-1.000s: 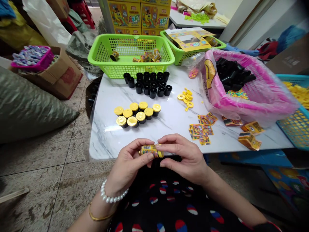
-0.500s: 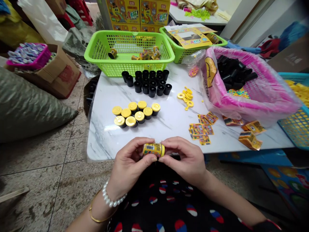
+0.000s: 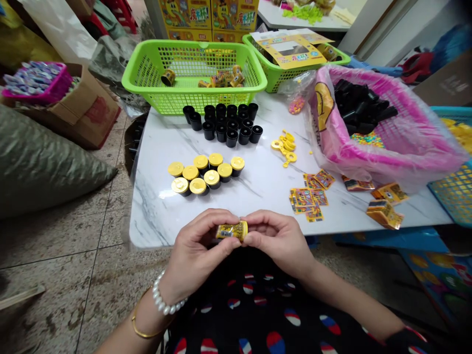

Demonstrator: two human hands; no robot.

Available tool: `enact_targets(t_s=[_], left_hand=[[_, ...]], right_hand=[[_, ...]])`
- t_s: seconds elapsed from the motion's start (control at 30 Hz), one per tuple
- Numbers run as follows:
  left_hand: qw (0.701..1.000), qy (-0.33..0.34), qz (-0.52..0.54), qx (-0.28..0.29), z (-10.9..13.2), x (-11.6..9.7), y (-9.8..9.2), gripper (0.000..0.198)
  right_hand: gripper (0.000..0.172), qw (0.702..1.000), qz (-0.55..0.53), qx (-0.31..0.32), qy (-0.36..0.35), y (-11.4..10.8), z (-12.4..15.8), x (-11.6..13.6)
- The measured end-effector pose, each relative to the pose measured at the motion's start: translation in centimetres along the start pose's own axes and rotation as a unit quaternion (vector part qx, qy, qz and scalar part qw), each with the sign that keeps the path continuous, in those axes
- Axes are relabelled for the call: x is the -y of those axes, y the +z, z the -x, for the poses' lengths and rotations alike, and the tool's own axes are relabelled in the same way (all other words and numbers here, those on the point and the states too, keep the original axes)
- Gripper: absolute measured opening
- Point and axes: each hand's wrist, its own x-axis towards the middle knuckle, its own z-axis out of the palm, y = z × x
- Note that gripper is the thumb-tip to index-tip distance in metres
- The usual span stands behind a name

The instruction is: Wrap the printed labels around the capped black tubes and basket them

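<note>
My left hand and my right hand pinch a small yellow labelled canister between their fingertips, just off the near edge of the white marble table. A pearl bracelet and a gold bangle sit on my left wrist. Ahead of my hands stand black canisters with yellow caps, and behind them a block of uncapped black canisters. Several labelled canisters lie in a green plastic basket.
A pink basket lined with clear plastic holds loose black canisters. Yellow rings and printed labels lie on the table. A second green basket stands behind, with cartons beyond. A large woven sack lies on the floor at left.
My fingers have turned the canister, and its yellow end no longer shows clearly. The table items sit slightly higher and further left in view, as my head has moved.
</note>
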Motion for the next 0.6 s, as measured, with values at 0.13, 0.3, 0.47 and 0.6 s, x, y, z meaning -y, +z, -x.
enact_targets(t_s=[0.13,0.3,0.47,0.6], left_hand=[[0.99,-0.078,0.113,0.029,-0.3,0.3,-0.2,0.028],[0.949,-0.189,0.243,0.073,-0.8,1.1,-0.3,0.029],[0.938,-0.208,0.263,0.084,-1.7,0.2,-0.1,0.027],[0.943,-0.223,0.239,0.056,-1.6,-0.5,0.2,0.034]], right_hand=[[0.026,0.993,-0.09,0.042,0.064,-0.3,-0.5,1.1],[0.023,0.993,-0.097,0.049,0.056,-0.7,-1.4,1.2],[0.024,0.992,-0.099,0.02,0.073,-0.4,-1.7,0.4],[0.035,0.997,-0.006,0.066,0.032,0.0,-0.9,1.2]])
